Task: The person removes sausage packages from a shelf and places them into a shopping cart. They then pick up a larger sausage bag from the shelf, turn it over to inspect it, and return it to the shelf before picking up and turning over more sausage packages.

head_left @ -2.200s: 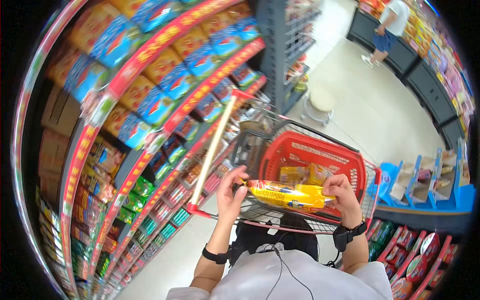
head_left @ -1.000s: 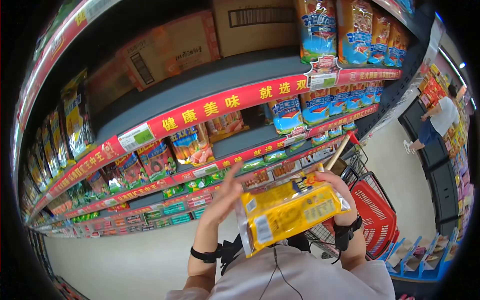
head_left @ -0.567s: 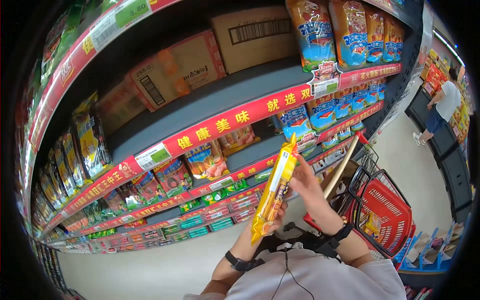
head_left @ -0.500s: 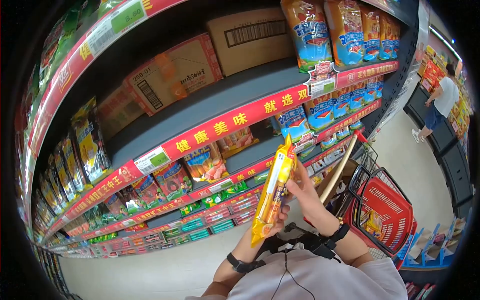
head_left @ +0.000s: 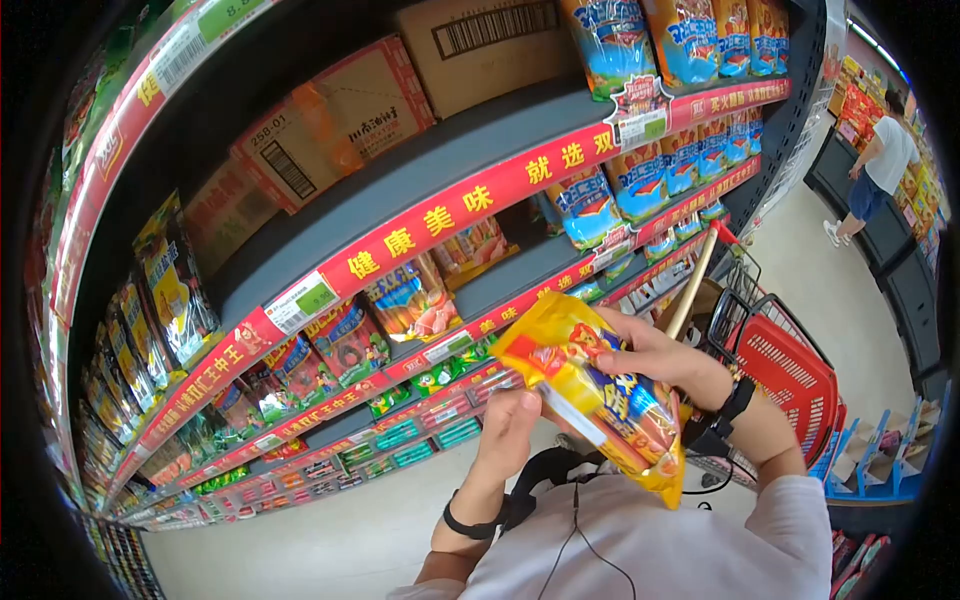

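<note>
A yellow snack package [head_left: 630, 408] is held in front of my chest, its printed front with a cartoon figure turned up toward the camera. My right hand [head_left: 660, 355] wraps round its upper right side, thumb lying over the front. At the package's left edge, my left hand [head_left: 512, 415] is closed with thumb against fingers, pinching the edge of the wrapper. Both wrists wear black bands. Behind the package, the shelf [head_left: 420, 215] carries similar packs, among them blue and orange bags [head_left: 610, 45] at the upper right.
Cardboard boxes [head_left: 375, 105] stand on the upper shelf. Dark yellow-labelled packs [head_left: 175, 290] hang at the left. A cart with a red basket [head_left: 785, 380] stands at my right. Farther off, a person in a white top [head_left: 885, 155] is in the aisle by dark cabinets.
The package has turned from its narrow side to its broad front. My left hand has moved from its lower end to its left edge. The view has shifted slightly.
</note>
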{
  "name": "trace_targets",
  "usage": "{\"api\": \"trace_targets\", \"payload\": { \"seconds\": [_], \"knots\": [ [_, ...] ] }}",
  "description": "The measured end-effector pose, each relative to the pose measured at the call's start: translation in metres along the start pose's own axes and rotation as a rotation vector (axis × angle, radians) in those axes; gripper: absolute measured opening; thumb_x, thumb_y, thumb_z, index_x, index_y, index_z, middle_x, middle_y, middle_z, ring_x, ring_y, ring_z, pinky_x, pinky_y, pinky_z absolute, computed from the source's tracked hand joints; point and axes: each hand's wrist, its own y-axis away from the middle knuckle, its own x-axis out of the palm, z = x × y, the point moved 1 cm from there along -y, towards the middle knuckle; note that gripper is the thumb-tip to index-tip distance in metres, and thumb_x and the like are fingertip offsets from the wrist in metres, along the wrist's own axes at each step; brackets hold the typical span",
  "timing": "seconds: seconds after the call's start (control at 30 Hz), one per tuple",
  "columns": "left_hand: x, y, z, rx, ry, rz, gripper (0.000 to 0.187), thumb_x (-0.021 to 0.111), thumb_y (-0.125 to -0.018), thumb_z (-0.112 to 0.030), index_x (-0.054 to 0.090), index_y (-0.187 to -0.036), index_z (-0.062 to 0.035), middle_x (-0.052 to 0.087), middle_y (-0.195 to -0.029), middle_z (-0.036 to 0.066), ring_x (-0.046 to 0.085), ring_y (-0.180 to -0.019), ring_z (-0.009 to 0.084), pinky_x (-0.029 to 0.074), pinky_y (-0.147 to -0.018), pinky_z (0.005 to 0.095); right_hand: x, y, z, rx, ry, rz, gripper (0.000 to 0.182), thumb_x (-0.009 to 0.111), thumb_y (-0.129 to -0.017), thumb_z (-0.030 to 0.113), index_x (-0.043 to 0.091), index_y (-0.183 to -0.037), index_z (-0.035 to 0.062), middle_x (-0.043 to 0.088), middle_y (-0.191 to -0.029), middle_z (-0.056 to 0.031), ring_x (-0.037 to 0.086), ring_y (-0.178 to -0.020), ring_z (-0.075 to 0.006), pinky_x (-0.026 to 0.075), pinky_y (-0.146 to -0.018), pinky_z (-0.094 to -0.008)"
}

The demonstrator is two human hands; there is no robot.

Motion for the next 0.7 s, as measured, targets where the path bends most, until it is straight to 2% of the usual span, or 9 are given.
{"api": "trace_targets", "payload": {
  "seconds": [0.03,0.07,0.1,0.17,0.23,0.27,0.3,0.63,0.7],
  "knots": [
    [0.001,0.003,-0.003,-0.016,0.004,-0.027,0.056,0.043,-0.089,-0.048,0.050,-0.109,0.0039,0.059,-0.098,0.010,0.059,-0.092,0.0198,0.048,-0.075,0.0293,0.001,0.000,0.003,-0.018,0.069,0.110,0.059,0.064,-0.082,0.023,0.035,-0.129,0.0003,0.052,-0.118,-0.0058,0.050,-0.103,-0.0098,0.041,-0.087,-0.0247],
    [0.014,0.003,0.001,0.149,0.013,-0.224,0.048,0.038,-0.094,-0.039,0.057,-0.098,0.0050,0.062,-0.092,0.010,0.058,-0.086,0.0168,0.045,-0.075,0.0297,0.001,0.000,0.005,0.013,0.111,0.166,0.059,0.065,-0.082,0.025,0.036,-0.127,0.0003,0.052,-0.116,-0.0058,0.048,-0.103,-0.0096,0.041,-0.087,-0.0257],
    [0.016,0.006,0.000,0.139,0.012,-0.214,0.048,0.038,-0.094,-0.039,0.057,-0.098,0.0050,0.062,-0.092,0.010,0.058,-0.086,0.0168,0.045,-0.075,0.0297,0.001,0.000,0.009,0.011,0.103,0.154,0.059,0.065,-0.082,0.025,0.036,-0.127,0.0003,0.052,-0.116,-0.0058,0.048,-0.103,-0.0096,0.041,-0.087,-0.0257],
    [0.021,0.013,-0.008,0.295,-0.160,-0.210,0.043,0.040,-0.094,-0.034,0.058,-0.097,0.0049,0.061,-0.099,0.009,0.056,-0.092,0.0174,0.042,-0.079,0.0305,0.003,-0.002,0.016,0.054,0.251,0.268,0.057,0.065,-0.082,0.027,0.037,-0.125,0.0003,0.053,-0.113,-0.0056,0.049,-0.102,-0.0092,0.041,-0.086,-0.0254],
    [0.022,0.015,-0.014,0.253,-0.207,-0.233,0.040,0.039,-0.095,-0.029,0.060,-0.094,0.0050,0.060,-0.102,0.010,0.056,-0.092,0.0188,0.041,-0.080,0.0306,0.003,-0.004,0.017,0.072,0.287,0.290,0.057,0.064,-0.082,0.028,0.037,-0.124,0.0006,0.053,-0.114,-0.0063,0.049,-0.102,-0.0088,0.042,-0.085,-0.0252],
    [0.018,0.019,-0.010,0.178,-0.175,-0.212,0.038,0.040,-0.094,-0.031,0.044,-0.111,0.0029,0.052,-0.113,0.011,0.051,-0.102,0.0192,0.039,-0.087,0.0317,0.004,-0.005,0.016,0.096,0.251,0.309,0.057,0.064,-0.083,0.027,0.037,-0.125,0.0006,0.052,-0.115,-0.0064,0.049,-0.102,-0.0088,0.041,-0.086,-0.0251],
    [0.015,0.022,-0.008,0.105,-0.143,-0.192,0.051,0.041,-0.093,-0.034,0.028,-0.128,0.0009,0.044,-0.123,0.012,0.046,-0.112,0.0196,0.036,-0.094,0.0328,0.005,-0.005,0.016,0.119,0.216,0.330,0.057,0.064,-0.083,0.027,0.037,-0.125,0.0005,0.052,-0.115,-0.0065,0.049,-0.102,-0.0088,0.041,-0.086,-0.0250],
    [0.014,0.022,-0.008,0.098,-0.102,-0.254,0.052,0.042,-0.093,-0.033,0.029,-0.128,0.0020,0.043,-0.124,0.013,0.045,-0.114,0.0197,0.035,-0.096,0.0334,0.009,-0.012,0.015,0.095,0.189,0.386,0.060,0.063,-0.084,0.026,0.033,-0.130,0.0004,0.050,-0.118,-0.0054,0.047,-0.103,-0.0082,0.040,-0.088,-0.0250],
    [0.016,0.020,-0.011,0.081,-0.053,-0.259,0.050,0.041,-0.094,-0.032,0.031,-0.127,0.0030,0.043,-0.126,0.013,0.043,-0.116,0.0200,0.033,-0.097,0.0341,0.011,-0.011,0.015,0.184,0.091,0.370,0.061,0.063,-0.084,0.025,0.033,-0.130,0.0004,0.050,-0.119,-0.0050,0.047,-0.104,-0.0081,0.040,-0.088,-0.0247]
  ]
}}
